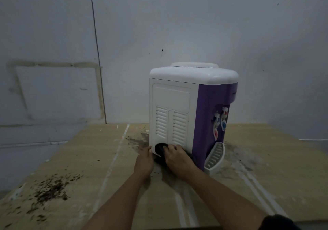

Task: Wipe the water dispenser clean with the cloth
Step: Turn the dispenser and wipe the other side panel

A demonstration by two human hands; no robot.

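A small white and purple water dispenser (179,105) stands on a wooden table, its vented white side panel turned toward me and its taps facing right. A dark cloth (160,150) is pressed against the bottom of that white panel. My right hand (177,160) grips the cloth, fingers curled over it. My left hand (144,160) touches the dispenser's lower left corner beside the cloth, fingers fairly straight.
The wooden table (92,167) carries dark crumbs and debris (51,190) at the front left and around the dispenser's base. A white drip tray (215,157) juts out at the dispenser's right. A grey wall stands close behind.
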